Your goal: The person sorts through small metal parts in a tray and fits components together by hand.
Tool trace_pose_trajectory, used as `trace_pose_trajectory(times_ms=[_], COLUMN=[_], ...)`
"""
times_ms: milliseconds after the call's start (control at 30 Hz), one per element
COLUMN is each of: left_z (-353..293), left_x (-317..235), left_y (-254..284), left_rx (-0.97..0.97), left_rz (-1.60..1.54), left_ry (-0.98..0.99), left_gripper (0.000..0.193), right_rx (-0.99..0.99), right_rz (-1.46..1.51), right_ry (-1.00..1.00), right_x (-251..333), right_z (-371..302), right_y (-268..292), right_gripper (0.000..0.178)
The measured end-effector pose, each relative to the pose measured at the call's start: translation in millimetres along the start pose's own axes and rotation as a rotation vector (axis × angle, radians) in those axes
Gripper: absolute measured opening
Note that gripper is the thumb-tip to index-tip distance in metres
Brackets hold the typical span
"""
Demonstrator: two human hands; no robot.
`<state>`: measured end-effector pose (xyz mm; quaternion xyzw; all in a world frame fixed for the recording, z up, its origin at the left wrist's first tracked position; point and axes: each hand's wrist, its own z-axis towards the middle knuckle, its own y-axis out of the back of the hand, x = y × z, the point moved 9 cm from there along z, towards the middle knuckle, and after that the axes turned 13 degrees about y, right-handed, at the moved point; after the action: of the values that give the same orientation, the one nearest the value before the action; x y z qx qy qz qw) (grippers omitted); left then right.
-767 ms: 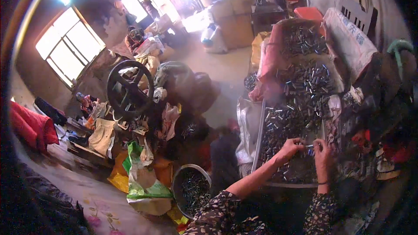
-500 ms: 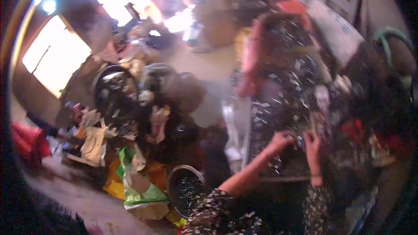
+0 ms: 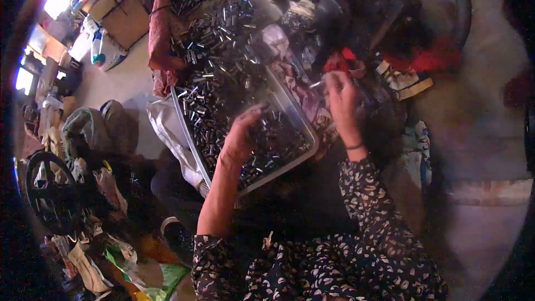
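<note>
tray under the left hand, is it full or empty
Not empty: small dark pieces cover most of the tray, lying densest along its left side. How deep they lie, I cannot tell.

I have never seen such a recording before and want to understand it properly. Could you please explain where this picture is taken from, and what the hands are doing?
There is no machine doing the handling: these are a person's bare hands. A fisheye camera on the person's head looks down, so edges bend. The pale-rimmed tray holds many small metal cylinders. The left hand is over them; whether it holds any is unclear. The right hand, right of the tray, has one shiny metal piece in its grip, at the fingertips.
</note>
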<state>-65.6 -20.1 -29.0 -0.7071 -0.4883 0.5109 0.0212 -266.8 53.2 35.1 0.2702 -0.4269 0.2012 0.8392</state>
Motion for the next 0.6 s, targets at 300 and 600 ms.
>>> trace_pose_trajectory(times_ms=[300, 600], left_z=[19, 10], left_x=[8, -13], left_y=[7, 17], left_rx=[0.079, -0.216], left_rz=[-0.163, 0.42], left_ry=[0.038, -0.016], left_gripper=[0.033, 0.026], right_rx=[0.257, 0.152], right_rz=[-0.003, 0.229], right_ry=[0.009, 0.161], right_x=[-18, 27], right_z=[4, -33], right_y=[-20, -84], right_gripper=[0.016, 0.016])
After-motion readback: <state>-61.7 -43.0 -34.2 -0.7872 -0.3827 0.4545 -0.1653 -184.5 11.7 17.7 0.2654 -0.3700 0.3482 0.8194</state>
